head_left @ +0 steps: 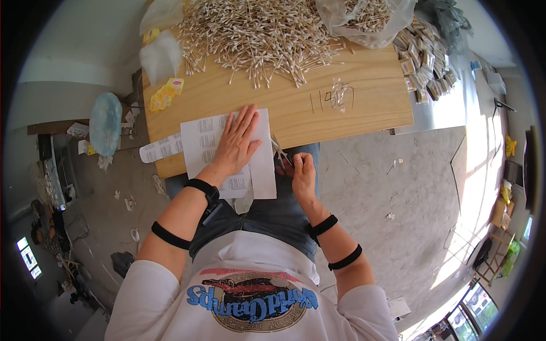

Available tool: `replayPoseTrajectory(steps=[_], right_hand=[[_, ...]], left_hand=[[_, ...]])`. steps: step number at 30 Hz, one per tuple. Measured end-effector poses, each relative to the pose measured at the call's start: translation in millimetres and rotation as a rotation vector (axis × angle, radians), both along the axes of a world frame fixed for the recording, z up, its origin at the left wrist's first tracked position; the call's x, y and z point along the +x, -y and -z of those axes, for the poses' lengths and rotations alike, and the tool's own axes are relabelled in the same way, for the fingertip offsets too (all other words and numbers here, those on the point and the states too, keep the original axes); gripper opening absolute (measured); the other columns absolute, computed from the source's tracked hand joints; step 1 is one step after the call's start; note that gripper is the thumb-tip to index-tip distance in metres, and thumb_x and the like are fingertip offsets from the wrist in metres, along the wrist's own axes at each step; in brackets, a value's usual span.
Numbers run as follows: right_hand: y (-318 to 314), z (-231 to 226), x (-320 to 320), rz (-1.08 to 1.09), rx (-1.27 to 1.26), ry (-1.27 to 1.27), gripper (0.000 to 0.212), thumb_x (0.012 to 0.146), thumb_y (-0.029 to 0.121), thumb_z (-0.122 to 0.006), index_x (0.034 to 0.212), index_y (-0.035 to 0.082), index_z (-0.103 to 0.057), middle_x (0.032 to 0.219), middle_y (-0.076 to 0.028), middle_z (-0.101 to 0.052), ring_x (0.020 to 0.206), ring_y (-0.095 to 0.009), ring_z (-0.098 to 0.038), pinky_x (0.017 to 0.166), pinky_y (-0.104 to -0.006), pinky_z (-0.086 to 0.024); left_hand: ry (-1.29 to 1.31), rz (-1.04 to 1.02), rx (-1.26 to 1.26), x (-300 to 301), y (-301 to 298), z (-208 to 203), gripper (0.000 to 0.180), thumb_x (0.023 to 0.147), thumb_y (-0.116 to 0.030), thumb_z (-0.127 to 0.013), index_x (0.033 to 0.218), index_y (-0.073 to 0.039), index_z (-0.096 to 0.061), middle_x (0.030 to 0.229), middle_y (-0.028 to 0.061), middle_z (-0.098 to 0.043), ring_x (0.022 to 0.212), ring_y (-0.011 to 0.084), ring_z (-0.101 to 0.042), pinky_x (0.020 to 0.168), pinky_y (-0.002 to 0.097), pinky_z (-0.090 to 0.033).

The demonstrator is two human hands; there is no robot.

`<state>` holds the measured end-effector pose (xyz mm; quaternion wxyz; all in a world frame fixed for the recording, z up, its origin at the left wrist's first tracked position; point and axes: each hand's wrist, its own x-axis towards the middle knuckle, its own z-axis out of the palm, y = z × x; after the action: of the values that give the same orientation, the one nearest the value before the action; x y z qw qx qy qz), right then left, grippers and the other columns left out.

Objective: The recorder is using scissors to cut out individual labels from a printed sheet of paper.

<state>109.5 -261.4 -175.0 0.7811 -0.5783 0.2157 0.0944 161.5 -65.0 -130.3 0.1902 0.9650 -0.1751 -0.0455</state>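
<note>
My left hand (pixel 236 145) lies flat, fingers stretched, on a white sheet (pixel 264 170) at the table's near edge. Printed blocks of text run over the sheet's left part, and its lower end hangs past the edge above my lap. To the right of the paper, my right hand (pixel 305 173) is closed around a pair of scissors (pixel 279 149), whose blades point up and left close to the sheet's right side. A printed strip with a rounded end (pixel 159 149) sticks out to the left of the sheet.
A big heap of cotton swabs (pixel 256 40) covers the far part of the wooden table (pixel 375 108). Beside it are a plastic bag of swabs (pixel 364 25), yellow cards (pixel 168 94) and clear bags (pixel 161 57). Many small packs (pixel 426 62) are piled at right; a blue stool (pixel 105 124) stands left.
</note>
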Motion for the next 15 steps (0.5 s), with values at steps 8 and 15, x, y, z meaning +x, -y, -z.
replayPoseTrajectory(steps=[8, 15], right_hand=[[-10.7, -25.5, 7.9, -0.177, -0.336, -0.025, 0.015, 0.098, 0.015, -0.046, 0.096, 0.0, -0.047, 0.069, -0.008, -0.06, 0.056, -0.014, -0.061, 0.05, -0.0266, -0.05], [-10.9, -20.5, 8.9, -0.146, -0.37, -0.001, 0.014, 0.097, 0.014, -0.046, 0.095, 0.001, -0.048, 0.064, -0.007, -0.061, 0.051, -0.014, -0.058, 0.047, -0.0261, -0.048]], left_hand=[[-0.005, -0.004, 0.021, -3.1, 2.1, 0.4, 0.069, 0.09, -0.023, -0.053, 0.146, -0.002, -0.018, 0.154, 0.0121, -0.014, 0.143, 0.028, -0.013, 0.116, 0.0459, -0.01], [0.007, -0.011, 0.024, -5.3, 5.8, -2.8, 0.07, 0.089, -0.021, -0.055, 0.146, -0.001, -0.019, 0.154, 0.0141, -0.016, 0.142, 0.0293, -0.015, 0.116, 0.0459, -0.011]])
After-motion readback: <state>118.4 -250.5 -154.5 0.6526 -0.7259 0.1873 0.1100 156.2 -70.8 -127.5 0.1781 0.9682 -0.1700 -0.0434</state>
